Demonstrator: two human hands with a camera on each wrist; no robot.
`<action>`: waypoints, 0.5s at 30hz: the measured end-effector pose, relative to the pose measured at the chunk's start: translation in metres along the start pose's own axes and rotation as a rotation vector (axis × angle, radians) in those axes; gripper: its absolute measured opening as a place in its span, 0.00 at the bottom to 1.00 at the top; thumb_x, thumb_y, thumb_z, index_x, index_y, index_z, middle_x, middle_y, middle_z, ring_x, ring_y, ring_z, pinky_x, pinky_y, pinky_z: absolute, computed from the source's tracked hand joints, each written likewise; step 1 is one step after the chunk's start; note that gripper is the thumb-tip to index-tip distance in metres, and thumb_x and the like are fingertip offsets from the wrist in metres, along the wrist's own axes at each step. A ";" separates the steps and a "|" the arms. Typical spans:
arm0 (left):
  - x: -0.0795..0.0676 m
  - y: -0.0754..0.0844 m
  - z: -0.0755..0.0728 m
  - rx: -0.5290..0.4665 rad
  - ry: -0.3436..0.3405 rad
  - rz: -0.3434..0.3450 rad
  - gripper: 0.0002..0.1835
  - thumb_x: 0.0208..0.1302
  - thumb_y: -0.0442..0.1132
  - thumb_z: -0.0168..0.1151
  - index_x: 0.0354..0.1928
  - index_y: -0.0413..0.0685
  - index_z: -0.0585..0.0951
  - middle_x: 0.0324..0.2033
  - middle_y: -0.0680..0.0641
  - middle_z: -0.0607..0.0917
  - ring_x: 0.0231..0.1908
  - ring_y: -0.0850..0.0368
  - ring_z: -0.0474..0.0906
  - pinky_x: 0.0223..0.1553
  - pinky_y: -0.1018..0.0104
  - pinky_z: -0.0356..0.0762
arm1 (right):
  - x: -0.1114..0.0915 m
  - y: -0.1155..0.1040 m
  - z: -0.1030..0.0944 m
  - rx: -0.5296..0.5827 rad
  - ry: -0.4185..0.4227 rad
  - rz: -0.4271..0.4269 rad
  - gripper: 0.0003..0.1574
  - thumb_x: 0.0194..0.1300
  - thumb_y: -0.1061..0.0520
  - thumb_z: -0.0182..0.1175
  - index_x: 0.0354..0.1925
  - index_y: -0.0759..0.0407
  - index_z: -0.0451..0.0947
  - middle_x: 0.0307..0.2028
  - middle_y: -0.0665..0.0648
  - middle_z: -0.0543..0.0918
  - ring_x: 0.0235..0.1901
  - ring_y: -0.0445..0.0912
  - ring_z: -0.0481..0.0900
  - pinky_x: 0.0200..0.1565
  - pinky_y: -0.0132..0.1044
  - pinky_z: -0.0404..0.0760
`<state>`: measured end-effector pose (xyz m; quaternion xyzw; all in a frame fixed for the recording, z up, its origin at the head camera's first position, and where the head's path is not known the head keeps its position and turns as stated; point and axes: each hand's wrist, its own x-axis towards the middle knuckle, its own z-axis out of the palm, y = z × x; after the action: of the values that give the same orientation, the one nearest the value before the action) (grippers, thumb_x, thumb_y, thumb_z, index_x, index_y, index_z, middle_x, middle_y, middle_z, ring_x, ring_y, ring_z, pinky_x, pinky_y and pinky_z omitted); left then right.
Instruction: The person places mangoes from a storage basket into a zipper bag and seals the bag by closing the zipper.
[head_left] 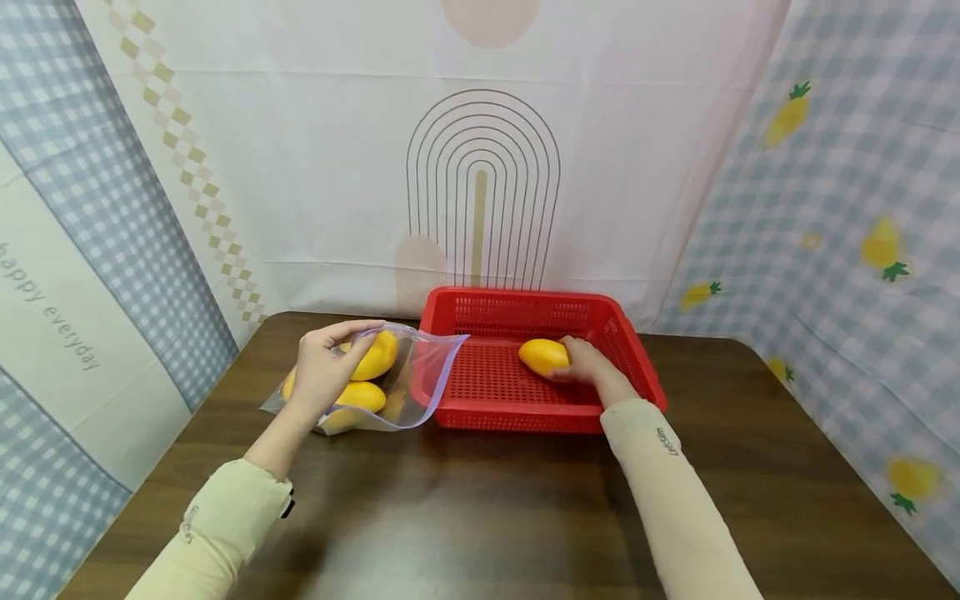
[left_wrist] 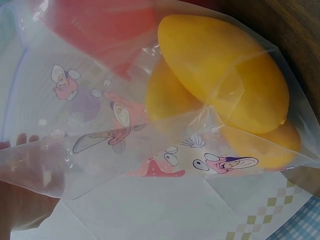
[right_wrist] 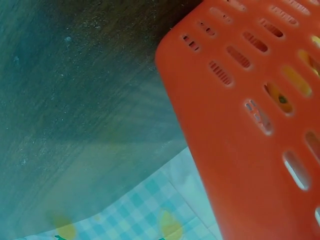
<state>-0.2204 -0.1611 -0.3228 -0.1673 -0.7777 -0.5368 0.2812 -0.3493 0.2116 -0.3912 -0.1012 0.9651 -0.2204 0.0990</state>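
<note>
My left hand (head_left: 321, 372) pinches the upper edge of a clear zip bag (head_left: 408, 408) with a purple seal, its mouth toward the basket. Several yellow mangoes (head_left: 362, 395) lie inside it. Close up in the left wrist view, a mango (left_wrist: 225, 72) rests over others behind cartoon-printed plastic. Inside a red plastic basket (head_left: 525, 410), my right hand (head_left: 587, 364) grips a single mango (head_left: 542, 357) from its right side. The right wrist view shows mostly the slotted basket wall (right_wrist: 215, 145), which hides that hand; yellow shows through some slots.
A dark wooden table (head_left: 465, 517) carries the bag and basket. Behind it hangs a pale cloth (head_left: 337, 167) with an arch print. Checked cloth (head_left: 825, 250) with pineapple prints covers the right side, and more checked cloth (head_left: 45, 92) hangs at the left.
</note>
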 end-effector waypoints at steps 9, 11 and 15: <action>0.002 -0.010 0.000 0.003 0.001 0.027 0.08 0.60 0.30 0.62 0.40 0.39 0.86 0.36 0.37 0.87 0.33 0.76 0.77 0.17 0.78 0.62 | -0.003 -0.002 -0.001 -0.015 0.004 0.001 0.45 0.59 0.45 0.63 0.65 0.67 0.59 0.55 0.67 0.72 0.51 0.57 0.68 0.60 0.53 0.68; 0.003 -0.010 0.000 0.014 0.005 0.028 0.08 0.60 0.31 0.62 0.40 0.39 0.86 0.36 0.36 0.87 0.34 0.77 0.77 0.19 0.78 0.64 | -0.004 -0.004 -0.002 -0.020 0.009 -0.010 0.44 0.59 0.46 0.63 0.64 0.67 0.60 0.54 0.68 0.71 0.50 0.57 0.68 0.60 0.54 0.68; 0.003 -0.011 -0.001 0.020 0.001 0.020 0.08 0.61 0.31 0.62 0.39 0.39 0.86 0.36 0.36 0.86 0.32 0.76 0.75 0.19 0.78 0.64 | -0.006 -0.005 -0.003 -0.055 0.012 -0.031 0.42 0.61 0.48 0.62 0.64 0.67 0.60 0.57 0.70 0.69 0.51 0.58 0.68 0.60 0.55 0.69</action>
<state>-0.2285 -0.1661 -0.3292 -0.1720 -0.7812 -0.5261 0.2887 -0.3438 0.2095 -0.3856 -0.1177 0.9697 -0.1958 0.0870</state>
